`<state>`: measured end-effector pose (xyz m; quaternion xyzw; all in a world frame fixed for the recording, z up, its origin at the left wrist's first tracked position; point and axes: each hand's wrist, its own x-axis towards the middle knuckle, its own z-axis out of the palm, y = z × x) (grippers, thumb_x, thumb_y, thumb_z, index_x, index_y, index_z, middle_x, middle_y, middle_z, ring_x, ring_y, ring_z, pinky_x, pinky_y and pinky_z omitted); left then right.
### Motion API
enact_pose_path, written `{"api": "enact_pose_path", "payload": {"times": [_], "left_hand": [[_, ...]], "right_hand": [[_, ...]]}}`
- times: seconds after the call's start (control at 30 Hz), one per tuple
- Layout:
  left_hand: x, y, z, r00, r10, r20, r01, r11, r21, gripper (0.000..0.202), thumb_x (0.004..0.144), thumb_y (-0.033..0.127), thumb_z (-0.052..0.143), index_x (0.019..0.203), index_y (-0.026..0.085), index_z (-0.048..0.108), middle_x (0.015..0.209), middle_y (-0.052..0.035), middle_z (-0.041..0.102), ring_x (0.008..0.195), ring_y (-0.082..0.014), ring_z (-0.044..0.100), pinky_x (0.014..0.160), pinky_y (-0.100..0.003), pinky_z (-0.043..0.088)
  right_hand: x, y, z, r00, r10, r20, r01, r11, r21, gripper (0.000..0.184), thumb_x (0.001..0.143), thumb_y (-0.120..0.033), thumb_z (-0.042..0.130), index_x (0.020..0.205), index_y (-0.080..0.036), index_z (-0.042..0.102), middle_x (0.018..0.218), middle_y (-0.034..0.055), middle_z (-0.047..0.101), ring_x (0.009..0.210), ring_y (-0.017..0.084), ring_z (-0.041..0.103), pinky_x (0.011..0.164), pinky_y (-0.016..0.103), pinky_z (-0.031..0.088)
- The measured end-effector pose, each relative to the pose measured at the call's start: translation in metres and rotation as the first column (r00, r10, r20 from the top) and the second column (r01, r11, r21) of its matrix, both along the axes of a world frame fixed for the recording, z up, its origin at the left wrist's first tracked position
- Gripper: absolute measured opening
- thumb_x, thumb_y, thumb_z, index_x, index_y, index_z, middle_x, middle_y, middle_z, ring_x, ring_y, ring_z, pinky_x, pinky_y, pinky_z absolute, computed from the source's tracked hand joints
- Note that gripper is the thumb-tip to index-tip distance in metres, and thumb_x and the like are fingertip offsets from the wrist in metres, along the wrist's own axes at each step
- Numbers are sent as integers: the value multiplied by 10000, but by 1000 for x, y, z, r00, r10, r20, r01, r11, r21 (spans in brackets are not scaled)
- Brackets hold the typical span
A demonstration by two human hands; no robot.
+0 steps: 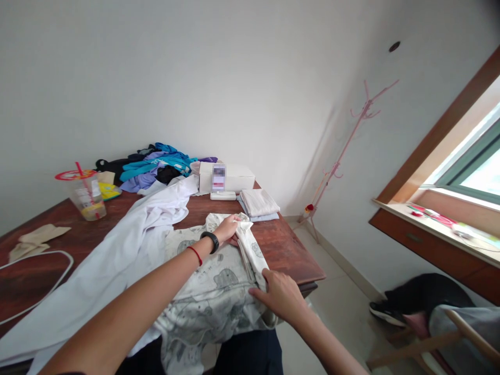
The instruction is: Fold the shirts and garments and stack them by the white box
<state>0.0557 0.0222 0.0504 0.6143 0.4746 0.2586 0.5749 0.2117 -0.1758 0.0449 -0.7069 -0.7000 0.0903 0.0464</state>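
Observation:
A whitish garment with grey cartoon prints [225,277] lies over the table's front edge, its lower part hanging down. My left hand [229,229], with a black wristband and a red cord on that arm, grips the garment near its far right corner. Along the right side a strip of the cloth is folded over. My right hand [280,292] holds that folded edge nearer to me, thumb and fingers on the cloth. Left of the garment, and partly under it, spreads a white garment [128,250].
Folded clothes [260,202] lie behind, beside a white box [240,177] with a phone [219,178] leaning on it. A heap of clothes [156,164], a plastic cup with a straw [88,195] and a white cable [66,255] occupy the left. A pink coat rack [344,151] stands in the corner.

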Motion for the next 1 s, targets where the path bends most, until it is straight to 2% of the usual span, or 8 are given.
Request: {"api": "enact_pose_path", "payload": {"times": [0.2,0.33,0.47,0.53,0.63,0.77,0.9,1.0], "left_hand": [[-6,-4,-3,995,-18,97,21,999,-32,363,939,277,474,1297,215,464,733,-23,666,625,-203,697,598,-333,606],[-13,-2,0,993,-37,110,38,999,-1,358,940,256,454,1297,242,461,794,-22,666,654,-191,700,597,-327,606],[-21,2,-3,999,-28,39,26,997,67,348,943,252,454,1289,247,489,780,-15,650,633,-185,672,582,-312,589],[-24,3,-8,999,-27,-36,31,994,109,327,926,231,488,1246,228,553,702,-7,617,568,-182,635,559,-304,567],[-26,4,-14,989,-18,-147,47,979,198,294,911,202,510,1174,207,639,618,-2,579,488,-178,581,552,-305,535],[-24,7,-13,975,41,-219,36,941,337,295,946,200,454,1161,200,656,723,-34,666,572,-186,632,668,-304,528],[-24,10,-9,956,65,-287,58,915,400,297,977,257,421,1157,169,640,817,-74,716,710,-214,689,730,-304,518],[-26,14,-6,936,55,-348,112,890,443,389,978,423,464,1235,167,604,1102,-143,721,1074,-299,672,913,-356,488]], "right_hand": [[3,-33,-15,994,16,-107,-17,1000,-5,108,899,-305,591,868,-205,618,943,92,755,906,257,711,679,271,351],[-29,-54,-27,985,27,-169,-40,996,-76,134,865,-332,614,936,-219,630,866,75,759,815,260,715,625,274,331],[-56,-69,-47,950,132,-282,-205,946,-250,247,735,-309,753,960,-254,667,862,34,774,810,248,715,618,256,356],[-55,-68,-48,910,177,-375,-275,934,-227,247,731,-307,767,957,-261,680,848,9,773,792,218,707,634,244,375],[-38,-51,-29,841,180,-510,-238,970,-50,112,874,-337,641,896,-230,665,783,-8,732,696,152,656,614,226,382],[-8,-7,-2,842,163,-514,-62,976,208,194,937,-331,549,813,-198,619,756,9,647,708,156,608,655,245,419],[9,31,-11,888,81,-453,53,960,276,290,872,-343,643,1116,-186,639,1117,96,643,981,229,635,873,325,473],[13,49,-25,877,31,-479,78,975,206,456,847,-371,674,1254,-179,602,1225,126,639,1105,271,627,955,369,469]]}}
